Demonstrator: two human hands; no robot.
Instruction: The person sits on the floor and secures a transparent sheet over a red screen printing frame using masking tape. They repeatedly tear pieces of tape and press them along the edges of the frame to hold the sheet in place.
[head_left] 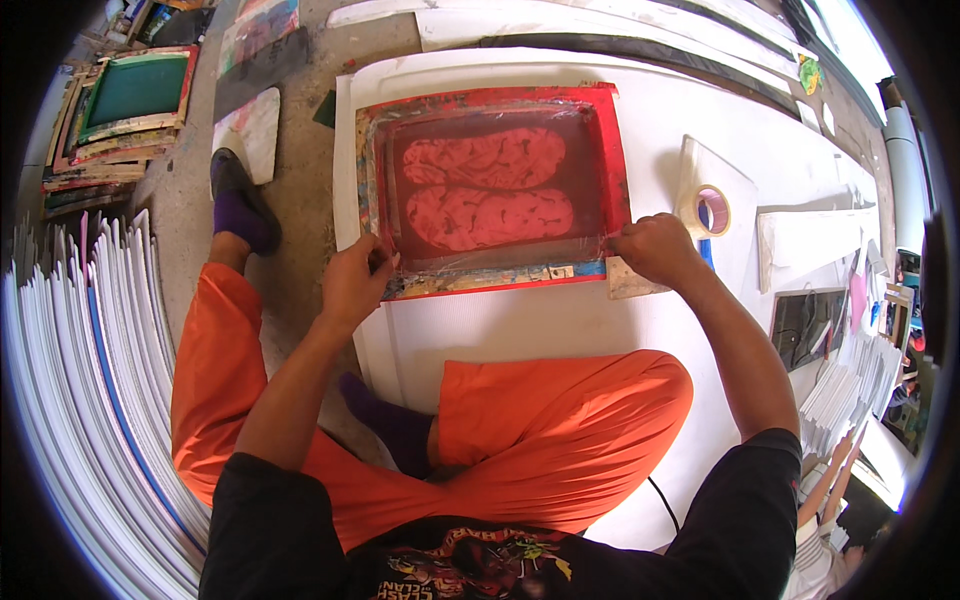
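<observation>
Shirt: 6 o'clock
Frame: 12 o'clock, red soles showing
Left hand: narrow pinch, frame's 8 o'clock
Right hand: curled tight, frame's 4; can't tell what's held
Film: looks laid, smoothing probably left

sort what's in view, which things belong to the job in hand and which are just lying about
Seemingly in the job: red-edged screen; left hand and right hand at its near corners; white board beneath.

Apparently lying about: tape roll; stacked frames, upper left; upright white sheets, left.

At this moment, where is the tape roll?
In the head view, the tape roll is right of the red frame, near the right hand.
</observation>
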